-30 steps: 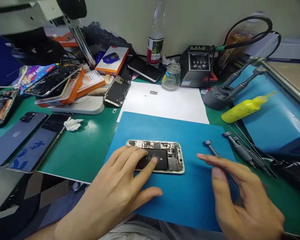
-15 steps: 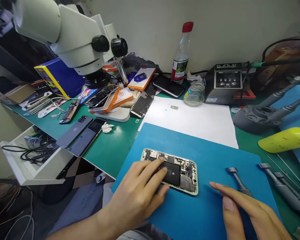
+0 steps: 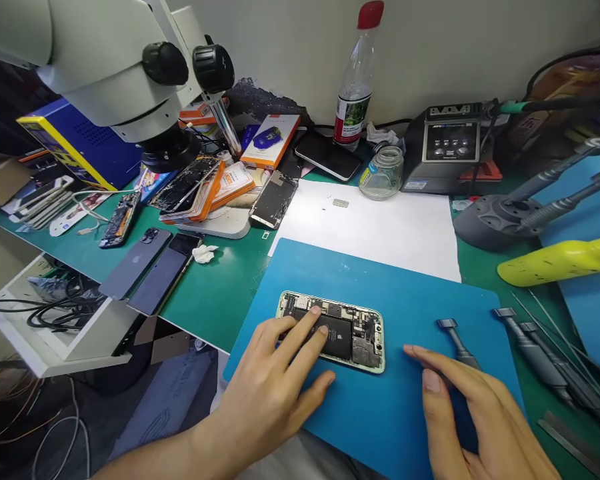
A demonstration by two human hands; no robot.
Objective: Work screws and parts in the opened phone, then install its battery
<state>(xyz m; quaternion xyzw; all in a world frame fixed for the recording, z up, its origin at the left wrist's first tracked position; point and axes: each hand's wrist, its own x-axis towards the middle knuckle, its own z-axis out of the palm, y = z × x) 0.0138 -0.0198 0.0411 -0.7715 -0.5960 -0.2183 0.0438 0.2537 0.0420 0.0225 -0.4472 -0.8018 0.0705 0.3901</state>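
An opened smartphone (image 3: 365, 350) lies on the blue mat (image 3: 350, 427), its black battery (image 3: 341, 339) and circuit parts bare inside a pale frame. My left hand (image 3: 275, 373) rests over the phone's left part, fingers stretched out with the tips on the battery and the parts beside it. My right hand (image 3: 473, 407) hovers at the mat's right side, thumb and forefinger apart with nothing between them. Just behind it, a grey screwdriver-like tool (image 3: 457, 341) sits on the mat, partly hidden by the fingers.
Behind the mat, a white paper sheet (image 3: 380, 230) bears a small metal plate (image 3: 341, 203) and a glass jar (image 3: 383, 172). A microscope (image 3: 120, 80) overhangs the left side near several phones (image 3: 165, 273). More grey tools (image 3: 540, 363) and a yellow bottle (image 3: 555, 267) are at right.
The camera view has shifted slightly, so the scene sits a little further left and higher. Both hands keep nearly the same pose, the left still on the phone.
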